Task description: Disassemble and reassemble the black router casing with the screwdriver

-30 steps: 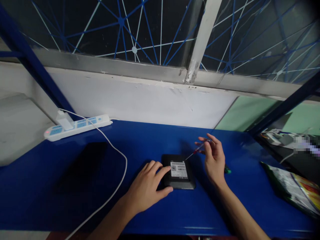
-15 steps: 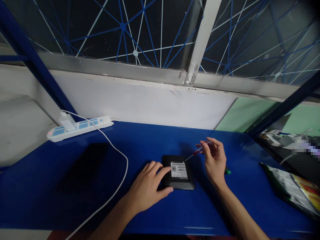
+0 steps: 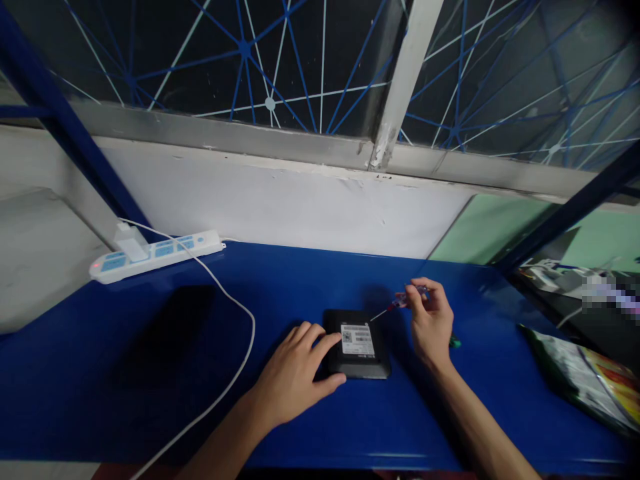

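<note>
A black box-shaped device (image 3: 356,367) lies on the blue table with a white printed label (image 3: 357,341) facing up. My left hand (image 3: 295,373) rests against its left side, fingers spread, the index fingertip at the label's edge and the thumb by the near edge. My right hand (image 3: 431,323) is closed around the handle of a screwdriver (image 3: 399,302) with a clear and red grip. The thin shaft slants down to the left, its tip at the label's upper right corner. A small green object (image 3: 455,341), partly hidden, sits behind my right wrist.
A white power strip (image 3: 165,251) with a plugged-in charger (image 3: 132,241) stands at the back left, its white cable (image 3: 253,327) running across the table (image 3: 280,273). A dark flat shape (image 3: 165,330) lies left. A shiny bag (image 3: 583,380) lies right, beside a blue frame post (image 3: 565,217).
My right hand has shifted very slightly around the screwdriver handle, while the tip stays at the same spot. The left hand and the device have not visibly moved.
</note>
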A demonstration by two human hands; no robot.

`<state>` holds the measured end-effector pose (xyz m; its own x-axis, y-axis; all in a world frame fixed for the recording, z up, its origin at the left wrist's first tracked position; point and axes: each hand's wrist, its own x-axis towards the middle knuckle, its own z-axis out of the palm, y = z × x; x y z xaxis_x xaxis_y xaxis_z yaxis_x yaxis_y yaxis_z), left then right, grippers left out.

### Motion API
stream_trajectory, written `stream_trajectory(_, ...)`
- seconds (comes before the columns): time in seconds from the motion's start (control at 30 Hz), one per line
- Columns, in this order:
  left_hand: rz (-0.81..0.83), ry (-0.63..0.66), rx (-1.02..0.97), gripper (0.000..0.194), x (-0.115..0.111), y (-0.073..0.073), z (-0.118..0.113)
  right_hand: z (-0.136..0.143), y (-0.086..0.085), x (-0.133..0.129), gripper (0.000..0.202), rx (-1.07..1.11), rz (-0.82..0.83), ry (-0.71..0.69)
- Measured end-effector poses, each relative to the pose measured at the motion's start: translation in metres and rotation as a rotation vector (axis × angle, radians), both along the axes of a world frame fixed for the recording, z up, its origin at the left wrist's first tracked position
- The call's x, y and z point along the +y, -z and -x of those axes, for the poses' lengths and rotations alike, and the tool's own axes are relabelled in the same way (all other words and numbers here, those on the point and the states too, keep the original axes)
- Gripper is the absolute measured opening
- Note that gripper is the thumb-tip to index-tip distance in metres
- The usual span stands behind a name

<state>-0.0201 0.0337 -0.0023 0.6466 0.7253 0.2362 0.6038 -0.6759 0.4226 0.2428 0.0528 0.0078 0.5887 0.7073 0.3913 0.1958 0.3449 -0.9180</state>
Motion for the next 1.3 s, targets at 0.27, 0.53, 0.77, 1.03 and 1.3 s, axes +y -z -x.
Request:
stream_trajectory(0.27,0.031,0.004,0.022,0.050,-0.002,-0.002,0.000,0.005,-0.006,-0.005,0.030,0.018,-0.003,-0.038)
stream_trajectory(0.53,0.023,0.004,0.016,0.049,-0.001,-0.001,-0.001,0.005,-0.002,-0.003,0.027,0.038,-0.009,-0.064)
stream_trajectory(0.77,-0.007,0.010,0.009,0.050,0.000,-0.001,0.000,0.004,-0.003,-0.003,0.028,-0.025,-0.004,-0.039)
stream_trajectory(1.03,-0.125,-0.094,0.022,0.049,0.002,0.002,-0.001,0.007,-0.007,-0.006,0.034,-0.047,-0.006,0.024)
stream_trajectory(1.3,-0.185,-0.164,0.006,0.047,0.005,0.010,0.002,0.016,-0.003,-0.008,0.032,-0.050,-0.015,-0.092)
